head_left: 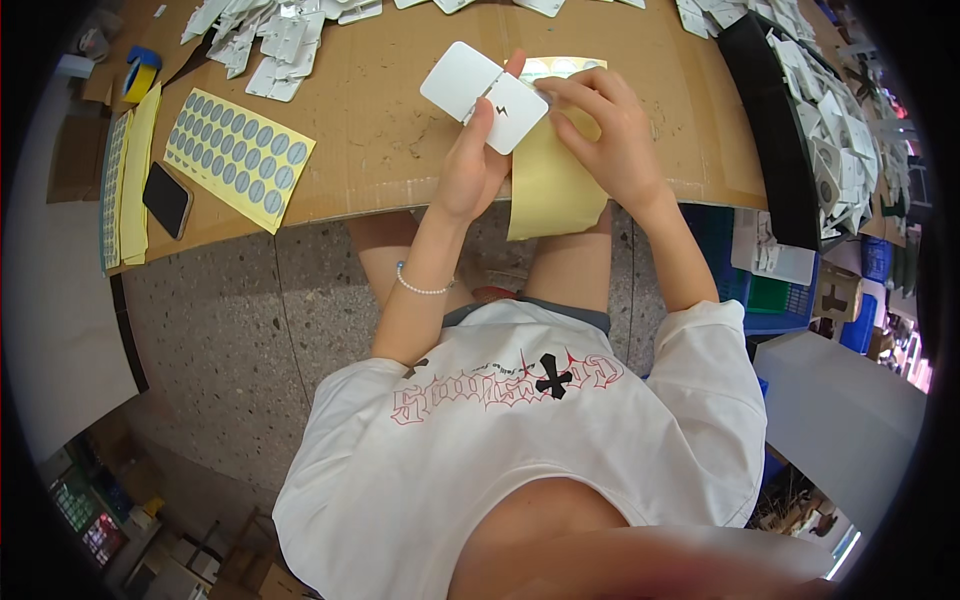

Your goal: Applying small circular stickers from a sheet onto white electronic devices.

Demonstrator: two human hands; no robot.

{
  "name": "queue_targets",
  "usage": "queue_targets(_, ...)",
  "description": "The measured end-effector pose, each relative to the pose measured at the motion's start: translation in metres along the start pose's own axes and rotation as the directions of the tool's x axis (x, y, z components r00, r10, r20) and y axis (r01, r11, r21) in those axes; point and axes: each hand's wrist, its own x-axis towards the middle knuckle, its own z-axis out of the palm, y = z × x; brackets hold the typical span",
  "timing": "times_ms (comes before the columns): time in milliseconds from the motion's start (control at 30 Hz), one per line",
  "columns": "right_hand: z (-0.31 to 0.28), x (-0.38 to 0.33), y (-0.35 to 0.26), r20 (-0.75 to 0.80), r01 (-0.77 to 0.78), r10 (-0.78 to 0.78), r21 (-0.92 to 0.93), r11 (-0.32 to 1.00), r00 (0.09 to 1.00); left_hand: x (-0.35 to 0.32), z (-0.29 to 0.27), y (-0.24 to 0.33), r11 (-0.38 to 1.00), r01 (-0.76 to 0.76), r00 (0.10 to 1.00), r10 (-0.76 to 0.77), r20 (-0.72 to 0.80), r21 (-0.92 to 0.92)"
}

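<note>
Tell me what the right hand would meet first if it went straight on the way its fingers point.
Most likely the near edge of the white hinged piece in the left hand; the right hand points leftward at it. Depth is unclear, so they may already touch.

Speckled floor (210, 330), brown table (370, 140), pale panels (845, 410) either side, bright light (913, 360) at right

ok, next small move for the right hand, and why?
Probably peel a round sticker off the sheet with the right hand: it's at the sheet's stickered end, and the left hand holds the white two-panel piece close by. Can't tell if the right hand already pinches one.
</note>
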Motion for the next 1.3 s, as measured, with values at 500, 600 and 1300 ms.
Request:
queue_targets(500,-0.015,-0.003,0.003,0.209,-0.060,0.056,0.016,0.998,0.976,-0.002,0.000,-0.012,0.926,-0.074,0.991,0.028,0.129,0.370)
queue_targets(600,-0.017,-0.007,0.000,0.201,-0.026,0.028,-0.013,1.000,0.979,-0.002,-0.001,-0.015,0.929,-0.086,0.990,0.038,0.137,0.361)
queue_targets(1300,-0.008,-0.030,0.014,0.187,-0.084,0.083,-0.007,0.996,0.979,0.002,-0.009,-0.027,0.989,0.094,0.984,-0.109,0.143,0.111)
